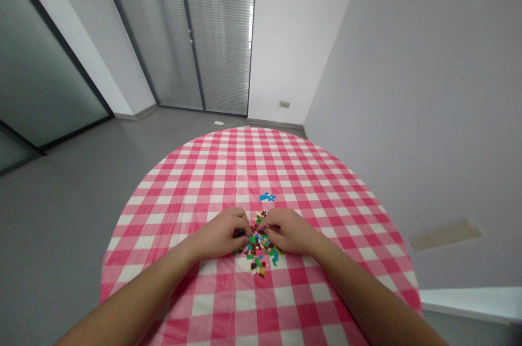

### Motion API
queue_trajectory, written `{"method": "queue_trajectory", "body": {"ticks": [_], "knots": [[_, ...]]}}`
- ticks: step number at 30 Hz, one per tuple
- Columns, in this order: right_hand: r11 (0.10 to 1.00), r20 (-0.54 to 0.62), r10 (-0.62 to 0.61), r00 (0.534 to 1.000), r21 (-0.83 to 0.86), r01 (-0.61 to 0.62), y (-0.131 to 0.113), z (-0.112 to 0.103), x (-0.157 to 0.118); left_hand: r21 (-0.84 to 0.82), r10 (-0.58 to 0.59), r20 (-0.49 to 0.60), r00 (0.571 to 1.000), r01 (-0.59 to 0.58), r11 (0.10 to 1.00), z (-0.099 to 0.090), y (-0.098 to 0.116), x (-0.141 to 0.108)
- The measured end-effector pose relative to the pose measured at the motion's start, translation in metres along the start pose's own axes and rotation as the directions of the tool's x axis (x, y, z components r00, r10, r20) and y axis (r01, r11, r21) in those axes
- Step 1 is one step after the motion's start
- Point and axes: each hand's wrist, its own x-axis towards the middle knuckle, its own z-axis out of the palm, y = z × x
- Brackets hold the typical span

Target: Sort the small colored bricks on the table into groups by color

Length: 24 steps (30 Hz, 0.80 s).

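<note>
A pile of small multicoloured pieces (258, 248), green, blue, red, yellow, brown and white, lies on the checked tablecloth between my two hands. My left hand (223, 233) is at the pile's left side, fingers curled, with something dark showing inside them. On the right side, my right hand (288, 230) has its thumb and fingers bent down at the pieces; what its fingertips hold, if anything, is too small to name. Beyond the hands, a small group of blue pieces (267, 197) sits apart from the pile.
The round table (244, 302) wears a red and white checked cloth. Behind it are glass doors with blinds (220, 36), and a pale wall (428, 90) rises on the right. A white object (219, 123) lies on the floor past the far edge.
</note>
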Motion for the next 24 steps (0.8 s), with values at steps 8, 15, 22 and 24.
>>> {"method": "queue_trajectory", "body": {"ticks": [8,15,22,24], "knots": [[1.0,-0.012,-0.02,1.0,-0.003,0.02,0.003,0.003,0.0,-0.075,0.027,-0.006,1.0,-0.027,0.997,0.001,-0.003,0.0],[0.999,-0.076,-0.039,0.996,-0.024,0.038,0.003,0.003,-0.002,-0.257,-0.126,-0.063,0.99,0.106,0.961,0.003,-0.001,0.001],[0.99,0.003,-0.102,0.995,-0.096,0.102,-0.005,0.001,0.001,-0.472,-0.215,-0.113,0.97,0.138,0.871,0.016,-0.006,0.003],[0.989,0.017,-0.104,0.994,-0.104,0.105,-0.005,0.002,0.001,-0.487,-0.222,-0.109,0.969,0.142,0.862,0.018,-0.007,0.003]]}}
